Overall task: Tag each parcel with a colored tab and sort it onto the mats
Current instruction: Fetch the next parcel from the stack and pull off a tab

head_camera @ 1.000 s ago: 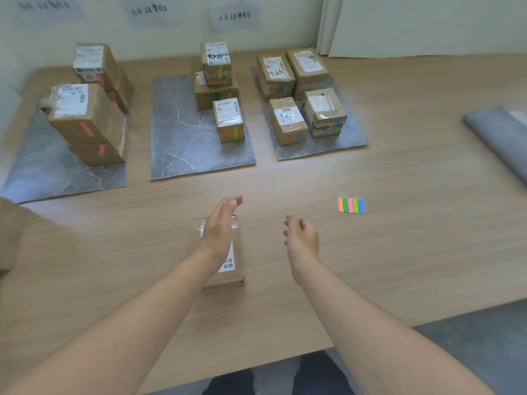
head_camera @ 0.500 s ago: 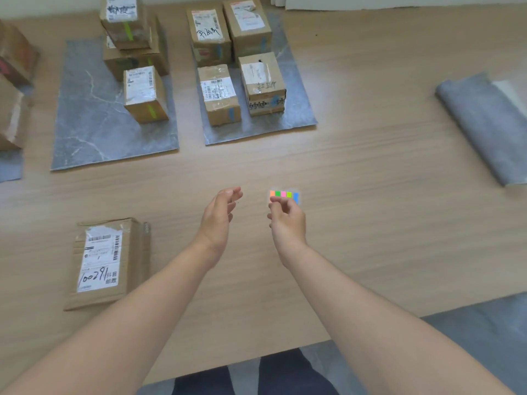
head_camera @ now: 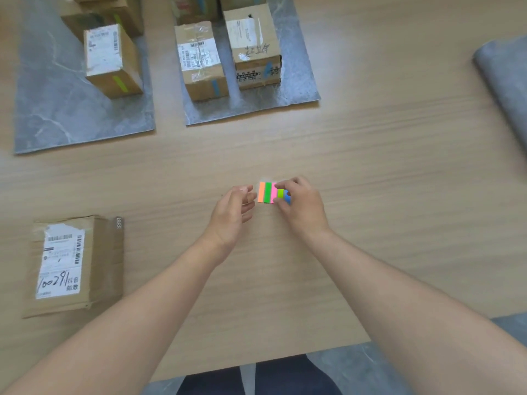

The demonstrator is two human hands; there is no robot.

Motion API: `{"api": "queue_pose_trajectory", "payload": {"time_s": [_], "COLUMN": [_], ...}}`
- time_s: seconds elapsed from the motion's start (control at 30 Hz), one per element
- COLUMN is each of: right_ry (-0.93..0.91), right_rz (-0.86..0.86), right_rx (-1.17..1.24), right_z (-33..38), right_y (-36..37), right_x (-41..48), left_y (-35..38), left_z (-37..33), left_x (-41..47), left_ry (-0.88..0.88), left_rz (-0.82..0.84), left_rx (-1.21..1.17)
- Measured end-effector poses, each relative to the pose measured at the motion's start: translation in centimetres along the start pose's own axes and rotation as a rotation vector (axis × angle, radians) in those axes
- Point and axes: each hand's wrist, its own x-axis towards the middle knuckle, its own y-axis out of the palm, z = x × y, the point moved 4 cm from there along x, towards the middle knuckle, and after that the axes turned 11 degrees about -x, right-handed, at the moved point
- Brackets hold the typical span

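Untagged parcel (head_camera: 75, 266) lies flat on the table (head_camera: 370, 172) at 8 o'clock from the hands, well apart from them. At centre, the right hand (head_camera: 302, 208) curls its fingertips onto the 3 o'clock end of the tab pad (head_camera: 266, 193), apparently pinching a blue or green tab. The left hand (head_camera: 232, 215), loosely curled and empty, hovers at the pad's 9 o'clock edge. This is the tab-picking step, and the next move likely calls for steadying the pad and peeling one tab free. Tagged boxes (head_camera: 201, 59) stand on mats (head_camera: 299, 92) at 11 and 12 o'clock.
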Motion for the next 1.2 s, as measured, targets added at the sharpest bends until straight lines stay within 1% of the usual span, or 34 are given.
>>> {"api": "queue_pose_trajectory", "payload": {"time_s": [0.1, 0.2, 0.3, 0.47, 0.53, 0.63, 0.7, 0.77, 0.87, 1.07, 1.2], "right_ry": [-0.006, 0.014, 0.045, 0.083, 0.047, -0.131, -0.237, -0.294, -0.364, -0.407, -0.323], "right_rz": [0.065, 0.077, 0.098, 0.157, 0.168, 0.194, 0.179, 0.134, 0.084, 0.084, 0.116], "right_rx": [-0.043, -0.051, -0.06, -0.099, -0.138, -0.274, -0.34, -0.342, -0.323, -0.247, -0.172], "right_z": [-0.4, -0.5, -0.4, -0.3, -0.2, 0.6, 1.0, 1.1, 0.6, 0.0, -0.5], "right_y": [0.5, 0.7, 0.7, 0.6, 0.4, 0.2, 0.3, 0.5, 0.8, 0.7, 0.8], "right_x": [1.2, 2.0, 2.7, 3.8, 4.0, 3.6, 3.2, 2.9, 2.8, 3.1, 3.7], "left_y": [0.3, 0.6, 0.3, -0.3, 0.0, 0.2, 0.5, 0.9, 1.1, 1.3, 1.3], "left_z": [0.7, 1.0, 1.4, 1.1, 0.9, 1.0, 1.5, 2.1, 2.4, 2.6, 2.7], "left_x": [0.7, 1.0, 1.1, 1.5, 1.7, 2.3, 2.5, 2.7, 2.8, 2.5, 2.6], "left_ry": [-0.017, -0.014, 0.049, 0.324, 0.426, 0.481, 0.522, 0.547, 0.516, 0.541, 0.582], "left_rz": [0.012, 0.035, 0.068, 0.09, 0.126, 0.171, 0.231, 0.286, 0.318, 0.296, 0.292], "left_rx": [0.009, 0.035, 0.107, 0.566, 0.706, 0.929, 1.064, 1.213, 1.389, 1.469, 1.468]}}
